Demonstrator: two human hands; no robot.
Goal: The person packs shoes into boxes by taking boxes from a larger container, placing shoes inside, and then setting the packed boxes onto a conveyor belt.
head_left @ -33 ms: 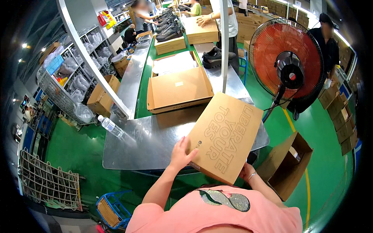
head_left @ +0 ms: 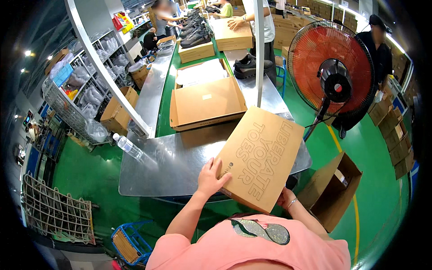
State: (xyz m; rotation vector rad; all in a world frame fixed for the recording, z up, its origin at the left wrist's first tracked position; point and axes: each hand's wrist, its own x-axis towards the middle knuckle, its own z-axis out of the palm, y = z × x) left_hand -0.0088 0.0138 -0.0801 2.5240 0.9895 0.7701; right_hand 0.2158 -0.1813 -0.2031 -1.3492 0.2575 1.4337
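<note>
A closed brown cardboard shoe box (head_left: pixel 265 157) with large outlined lettering on its lid lies tilted over the metal table's right front corner. My left hand (head_left: pixel 211 177) grips its left edge, thumb on the lid and fingers along the side. At the near right corner, my right hand (head_left: pixel 285 198) holds the box from the side, its fingers partly hidden by the box. Beyond it, an open shoe box (head_left: pixel 207 103) with white paper inside stands on the green conveyor belt. A pair of black shoes (head_left: pixel 249 66) sits to its right on the metal ledge.
A clear water bottle (head_left: pixel 126 145) stands on the metal table (head_left: pixel 153 175). A large red-bladed fan (head_left: pixel 333 72) is at the right, an open carton (head_left: pixel 335 191) on the floor below. White posts (head_left: pixel 101 67) rise beside the belt. A co-worker's hand (head_left: pixel 236 22) touches a farther box.
</note>
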